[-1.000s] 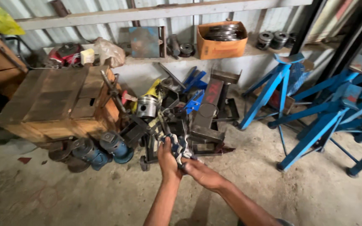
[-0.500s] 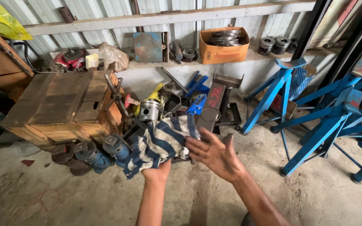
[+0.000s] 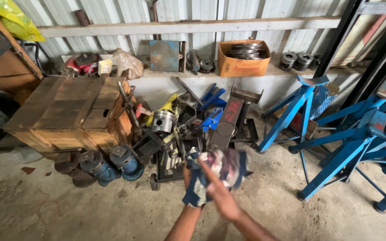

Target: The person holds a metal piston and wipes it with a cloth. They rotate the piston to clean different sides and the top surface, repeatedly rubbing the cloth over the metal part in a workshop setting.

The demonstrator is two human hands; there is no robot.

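Single head-worn view: we look down and forward from standing height at the grey concrete floor (image 3: 90, 214), facing the corrugated metal wall (image 3: 246, 11); our motion-blurred hands, probably closest, fill the lower centre. No second view shares it.

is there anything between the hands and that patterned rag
No, nothing visible. Both hands, left and right, are already on the rag, bunched above the concrete floor.
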